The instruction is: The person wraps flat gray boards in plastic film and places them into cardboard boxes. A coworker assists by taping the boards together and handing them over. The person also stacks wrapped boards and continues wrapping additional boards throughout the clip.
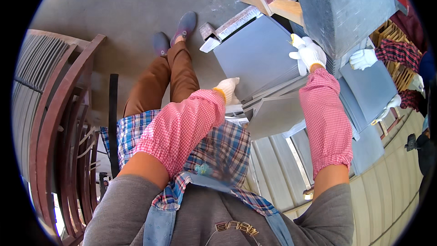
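A stack of flat grey panels (255, 52) lies in front of me, its layered edges showing on the near side. My left hand (227, 90), in a white glove, is closed at the near left edge of the stack, thumb on top; its other fingers are partly hidden. Over the far right corner of the stack is my right hand (310, 54), also gloved, its fingers spread apart. Between my forearms another grey panel (277, 116) stands tilted below the stack.
A large grey slab-like block (343, 9) rises beyond my right hand. At the right, a co-worker's gloved hand (363, 58) touches another grey panel (371, 84). A metal bracket (236, 23) borders the stack. Brown metal racks (57, 109) with many thin sheets stand left.
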Demonstrator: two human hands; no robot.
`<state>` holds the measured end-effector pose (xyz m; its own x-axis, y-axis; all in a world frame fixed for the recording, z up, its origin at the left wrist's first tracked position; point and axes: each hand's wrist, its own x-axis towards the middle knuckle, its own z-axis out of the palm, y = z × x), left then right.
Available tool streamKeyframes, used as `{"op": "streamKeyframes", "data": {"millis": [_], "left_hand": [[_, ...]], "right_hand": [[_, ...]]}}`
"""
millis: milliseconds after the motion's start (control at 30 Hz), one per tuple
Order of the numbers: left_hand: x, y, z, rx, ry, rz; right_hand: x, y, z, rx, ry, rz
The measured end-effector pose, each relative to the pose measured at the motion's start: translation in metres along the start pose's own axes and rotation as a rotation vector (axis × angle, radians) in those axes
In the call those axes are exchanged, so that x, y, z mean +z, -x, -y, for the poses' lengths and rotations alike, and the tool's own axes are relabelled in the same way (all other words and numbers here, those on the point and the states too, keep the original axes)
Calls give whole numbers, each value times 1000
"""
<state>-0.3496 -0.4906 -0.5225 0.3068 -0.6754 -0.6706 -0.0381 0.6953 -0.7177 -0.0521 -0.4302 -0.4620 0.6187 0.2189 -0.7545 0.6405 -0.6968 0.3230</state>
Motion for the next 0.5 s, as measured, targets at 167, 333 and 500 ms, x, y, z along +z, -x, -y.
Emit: {"op": "streamKeyframes", "data": {"millis": [167,333,500], "left_hand": [[9,0,3,136,-34,-186],[-20,-27,-5,356,-85,-147],[-13,14,-15,339,-196,-310]], "right_hand": [[-13,6,12,76,-287,150],[-3,-10,44,-33,-575,257],[55,-85,4,-327,-602,205]]}}
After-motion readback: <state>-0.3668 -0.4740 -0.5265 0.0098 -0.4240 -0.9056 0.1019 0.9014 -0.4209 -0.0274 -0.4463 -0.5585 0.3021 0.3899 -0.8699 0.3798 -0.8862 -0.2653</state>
